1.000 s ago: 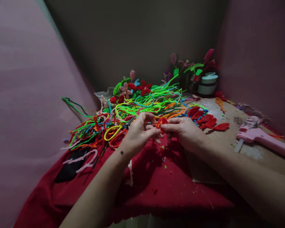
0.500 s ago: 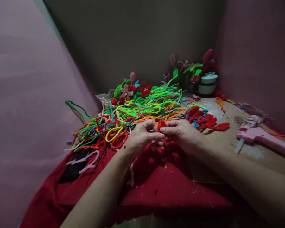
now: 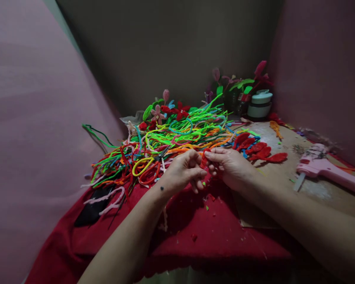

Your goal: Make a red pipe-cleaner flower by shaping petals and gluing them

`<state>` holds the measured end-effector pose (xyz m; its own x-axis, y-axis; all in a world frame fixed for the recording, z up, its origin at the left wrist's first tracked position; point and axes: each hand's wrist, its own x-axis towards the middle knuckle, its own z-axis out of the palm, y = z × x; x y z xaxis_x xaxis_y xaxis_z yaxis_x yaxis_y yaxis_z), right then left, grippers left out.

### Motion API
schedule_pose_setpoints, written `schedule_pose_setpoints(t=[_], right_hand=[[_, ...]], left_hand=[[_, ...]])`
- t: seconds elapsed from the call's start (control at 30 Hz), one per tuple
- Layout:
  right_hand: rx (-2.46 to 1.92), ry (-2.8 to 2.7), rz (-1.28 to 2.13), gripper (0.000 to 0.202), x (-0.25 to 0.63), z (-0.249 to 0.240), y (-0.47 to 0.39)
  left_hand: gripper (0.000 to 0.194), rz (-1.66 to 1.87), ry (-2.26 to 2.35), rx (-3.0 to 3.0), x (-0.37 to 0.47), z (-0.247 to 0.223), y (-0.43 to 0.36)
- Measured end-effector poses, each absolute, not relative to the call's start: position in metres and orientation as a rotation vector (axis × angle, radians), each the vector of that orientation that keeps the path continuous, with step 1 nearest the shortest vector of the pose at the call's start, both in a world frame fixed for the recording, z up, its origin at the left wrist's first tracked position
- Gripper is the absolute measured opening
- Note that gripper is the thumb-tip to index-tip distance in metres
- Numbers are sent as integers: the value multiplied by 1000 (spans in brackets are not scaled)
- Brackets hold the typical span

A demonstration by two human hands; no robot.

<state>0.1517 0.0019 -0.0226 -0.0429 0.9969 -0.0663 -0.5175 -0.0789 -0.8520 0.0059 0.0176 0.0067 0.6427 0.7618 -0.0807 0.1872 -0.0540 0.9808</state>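
Note:
A small looped piece of red pipe cleaner [image 3: 204, 158] is between my two hands, above the front of the table. My right hand [image 3: 232, 163] pinches its top with thumb and forefinger, the other fingers curled beneath. My left hand [image 3: 185, 169] has its fingers curled round the lower left side of the piece, partly covering it. Just beyond both hands lies a heap of colourful pipe cleaners [image 3: 177, 136]. Several finished red petals [image 3: 258, 152] with blue stems rest to the right of my right hand.
Scissors with red and yellow handles [image 3: 142, 167] lie left of my left hand. A pink glue gun [image 3: 316, 163] sits on the board [image 3: 284, 189] at right. Pipe cleaner flowers [image 3: 182, 111] and a lidded jar [image 3: 259, 104] stand behind. A black phone-like object [image 3: 90, 213] lies at left on red cloth [image 3: 219, 240].
The red piece has turned from a broad face to a narrower edge. My left thumb has slid lower, away from my right fingertips, which stay pinched at the top.

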Motion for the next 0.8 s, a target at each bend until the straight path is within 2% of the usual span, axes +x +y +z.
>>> schedule_pose_setpoints(t=[0.2, 0.4, 0.67, 0.8], right_hand=[[-864, -817, 1430, 25, 153, -23, 2], [-852, -917, 1340, 23, 157, -27, 7], [-1026, -1206, 1321, 15, 161, -17, 2], [-957, -1245, 1506, 18, 163, -15, 1]], left_hand=[[15, 499, 830, 1594, 3, 11, 18], [15, 585, 733, 1516, 0, 8, 21], [10, 704, 863, 1498, -2, 12, 22], [10, 738, 849, 1493, -5, 13, 24]])
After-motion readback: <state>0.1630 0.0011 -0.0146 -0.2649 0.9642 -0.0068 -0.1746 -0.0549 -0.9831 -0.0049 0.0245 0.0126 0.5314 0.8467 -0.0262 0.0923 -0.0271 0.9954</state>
